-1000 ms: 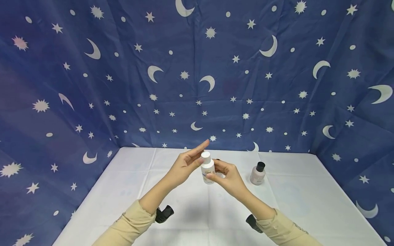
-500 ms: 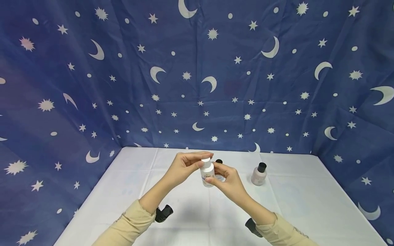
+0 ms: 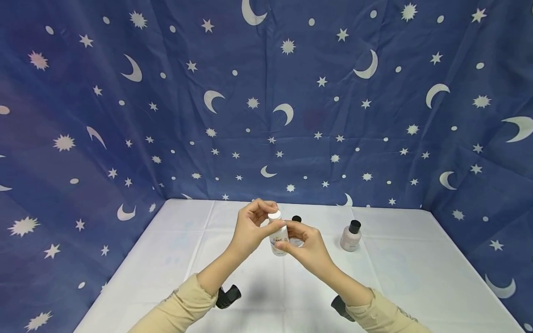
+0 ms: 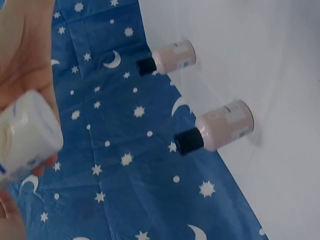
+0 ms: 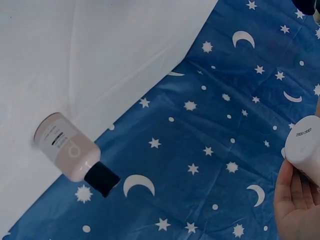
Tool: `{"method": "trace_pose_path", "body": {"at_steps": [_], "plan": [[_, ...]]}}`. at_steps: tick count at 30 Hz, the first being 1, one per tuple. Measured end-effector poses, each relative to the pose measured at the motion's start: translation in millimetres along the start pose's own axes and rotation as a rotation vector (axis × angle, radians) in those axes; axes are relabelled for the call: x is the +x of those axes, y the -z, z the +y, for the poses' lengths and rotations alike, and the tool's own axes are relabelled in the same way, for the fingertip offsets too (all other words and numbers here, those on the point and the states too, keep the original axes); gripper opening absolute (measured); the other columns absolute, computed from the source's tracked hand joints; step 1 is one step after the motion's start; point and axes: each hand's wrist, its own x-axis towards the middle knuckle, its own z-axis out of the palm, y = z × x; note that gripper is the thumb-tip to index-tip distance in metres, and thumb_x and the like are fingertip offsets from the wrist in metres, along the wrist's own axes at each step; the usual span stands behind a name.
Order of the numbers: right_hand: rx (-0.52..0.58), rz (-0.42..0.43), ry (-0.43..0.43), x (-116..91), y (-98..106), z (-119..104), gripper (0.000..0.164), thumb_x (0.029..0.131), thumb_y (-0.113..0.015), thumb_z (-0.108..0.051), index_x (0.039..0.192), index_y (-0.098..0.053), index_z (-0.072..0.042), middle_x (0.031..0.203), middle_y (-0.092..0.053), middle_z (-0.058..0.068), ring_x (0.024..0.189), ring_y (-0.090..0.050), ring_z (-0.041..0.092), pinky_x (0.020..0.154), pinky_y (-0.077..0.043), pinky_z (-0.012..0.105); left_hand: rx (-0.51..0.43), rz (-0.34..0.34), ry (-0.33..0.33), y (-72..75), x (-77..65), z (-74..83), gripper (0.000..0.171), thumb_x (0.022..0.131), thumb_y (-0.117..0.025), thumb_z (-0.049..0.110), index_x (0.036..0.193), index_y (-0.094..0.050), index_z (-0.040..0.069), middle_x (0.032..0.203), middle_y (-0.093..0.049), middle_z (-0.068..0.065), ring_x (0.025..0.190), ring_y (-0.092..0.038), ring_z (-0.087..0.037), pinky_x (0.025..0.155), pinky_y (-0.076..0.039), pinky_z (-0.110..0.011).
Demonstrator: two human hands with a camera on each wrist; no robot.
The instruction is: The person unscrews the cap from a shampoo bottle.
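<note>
In the head view my right hand [image 3: 306,243] grips the body of a small white bottle [image 3: 278,239], thumb on the front of its printed label and fingers behind. The bottle is held above the table, close to upright. My left hand [image 3: 249,226] pinches its white cap [image 3: 275,215] between thumb and bent fingers. The left wrist view has the white bottle [image 4: 32,132] at its left edge. At the right edge of the right wrist view, the bottle's flat base [image 5: 304,140] shows, with the right hand's fingers [image 5: 295,192] beneath.
A pale pink bottle [image 3: 350,238] with a black cap stands on the white-covered table [image 3: 416,263] to the right. A similar bottle [image 3: 296,218] stands behind my right hand, partly hidden. A blue star-and-moon cloth [image 3: 233,115] hangs round the back and sides.
My left fingers, first stretched past the cap and then laid over its top, have bent around it, and the left wrist has turned. The white bottle has shifted slightly down and left.
</note>
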Motion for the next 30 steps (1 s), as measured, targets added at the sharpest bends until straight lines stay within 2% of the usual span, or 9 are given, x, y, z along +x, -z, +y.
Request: {"method": "trace_pose_path", "body": {"at_steps": [4,8,11,13,16,19,24,27,30], "plan": [[-0.005,0.003,0.017,0.1,1.0,-0.9,0.039,0.078,-0.074,-0.007,0.115,-0.063,0.004,0.099,-0.070,0.016,0.088,-0.065,0.002,0.081,-0.055,0.026,-0.019,0.032,-0.004,-5.0,-1.4,1.1,0.030,0.075,-0.079,0.010,0.089,-0.056,-0.004,0.099,-0.059,0.006,0.093,-0.057,-0.008,0.086,-0.050,-0.016],[-0.001,0.008,0.021,1.4,1.7,-1.5,0.038,0.079,-0.073,-0.006,0.114,-0.063,0.003,0.097,-0.071,0.016,0.088,-0.065,0.002,0.081,-0.055,0.026,0.026,0.056,0.016,-8.4,-0.4,5.7,0.029,0.076,-0.075,0.002,0.096,-0.055,-0.005,0.097,-0.055,0.003,0.090,-0.056,-0.006,0.083,-0.050,-0.015],[0.008,0.011,0.020,3.1,1.9,-2.1,0.038,0.079,-0.073,-0.005,0.115,-0.062,0.003,0.097,-0.070,0.016,0.088,-0.065,0.003,0.082,-0.055,0.027,0.058,0.054,0.011,-9.6,0.5,9.2,0.031,0.078,-0.073,-0.001,0.102,-0.053,-0.008,0.099,-0.055,-0.001,0.090,-0.056,-0.003,0.083,-0.050,-0.015],[0.015,0.010,0.017,3.8,2.3,-2.4,0.038,0.079,-0.073,-0.006,0.115,-0.062,0.002,0.098,-0.070,0.016,0.089,-0.065,0.002,0.083,-0.055,0.026,0.050,0.030,0.001,-8.8,0.6,10.4,0.038,0.080,-0.074,0.006,0.106,-0.053,-0.009,0.104,-0.056,0.000,0.096,-0.056,-0.005,0.086,-0.050,-0.017],[0.030,0.014,0.020,4.1,3.1,-3.2,0.038,0.079,-0.073,-0.005,0.115,-0.062,0.003,0.100,-0.069,0.018,0.089,-0.064,0.001,0.082,-0.055,0.026,0.022,-0.046,-0.008,-3.7,0.6,11.5,0.060,0.081,-0.074,0.029,0.120,-0.048,-0.009,0.120,-0.055,-0.005,0.111,-0.055,-0.006,0.096,-0.047,-0.019],[0.035,0.016,0.017,4.2,3.6,-3.7,0.038,0.079,-0.073,-0.004,0.114,-0.062,0.004,0.102,-0.069,0.019,0.089,-0.064,0.000,0.082,-0.055,0.026,0.012,-0.163,-0.003,5.7,2.2,12.8,0.075,0.084,-0.063,0.047,0.133,-0.042,-0.006,0.136,-0.050,-0.014,0.126,-0.049,-0.010,0.105,-0.042,-0.023],[0.037,-0.001,-0.009,3.5,4.2,-4.3,0.039,0.079,-0.073,-0.005,0.115,-0.062,0.004,0.104,-0.069,0.019,0.091,-0.064,0.001,0.083,-0.055,0.027,0.073,-0.357,0.016,20.8,6.5,15.8,0.066,0.097,-0.042,0.047,0.142,-0.037,0.000,0.147,-0.038,-0.019,0.136,-0.039,-0.019,0.110,-0.037,-0.036],[0.042,-0.024,-0.023,2.9,4.6,-4.2,0.040,0.080,-0.073,-0.006,0.117,-0.061,0.003,0.106,-0.069,0.019,0.093,-0.063,0.001,0.084,-0.055,0.027,0.098,-0.448,0.030,26.5,7.9,16.9,0.060,0.100,-0.038,0.041,0.143,-0.035,0.000,0.150,-0.035,-0.016,0.138,-0.035,-0.023,0.112,-0.034,-0.042],[0.041,-0.043,-0.026,2.1,4.5,-3.7,0.040,0.081,-0.073,-0.008,0.117,-0.061,0.003,0.106,-0.069,0.019,0.093,-0.063,0.000,0.084,-0.055,0.027,0.121,-0.491,0.033,28.5,8.2,17.0,0.053,0.101,-0.039,0.033,0.142,-0.037,-0.001,0.147,-0.038,-0.017,0.137,-0.038,-0.021,0.112,-0.035,-0.039]]}}
